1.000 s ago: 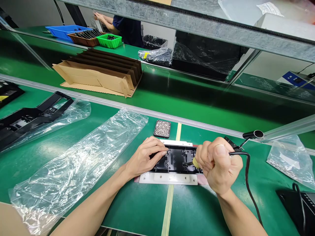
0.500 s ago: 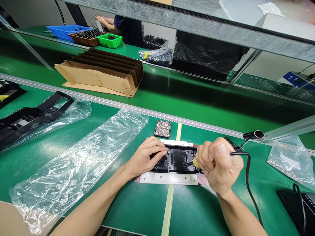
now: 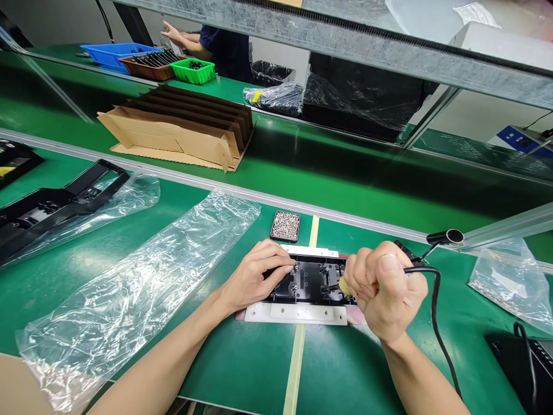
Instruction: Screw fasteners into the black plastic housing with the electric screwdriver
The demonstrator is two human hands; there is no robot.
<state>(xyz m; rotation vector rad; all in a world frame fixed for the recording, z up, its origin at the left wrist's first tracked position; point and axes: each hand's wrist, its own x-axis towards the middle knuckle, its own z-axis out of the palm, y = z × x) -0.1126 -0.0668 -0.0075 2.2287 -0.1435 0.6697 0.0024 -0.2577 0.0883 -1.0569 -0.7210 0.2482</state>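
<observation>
L hand (image 3: 258, 272) at blk panel (image 3: 310, 279), R hand (image 3: 387, 290) grips corded tool (image 3: 343, 287)

Two bare hands appear in front: one left hand (image 3: 261, 274) and one right hand (image 3: 389, 288). There is one black rectangular plastic panel (image 3: 310, 283), one yellow-ended corded tool (image 3: 343, 286) and one small black tray of tiny metal pieces (image 3: 285, 240). Coloured plastic bins total three: one blue bin (image 3: 101, 57), one brown bin (image 3: 151, 74), one green bin (image 3: 196, 77). One brown cardboard divider (image 3: 168, 136) stands nearby.

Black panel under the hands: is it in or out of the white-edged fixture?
In: the black panel lies between the white strips, one along its near side, another along its far side.
</observation>
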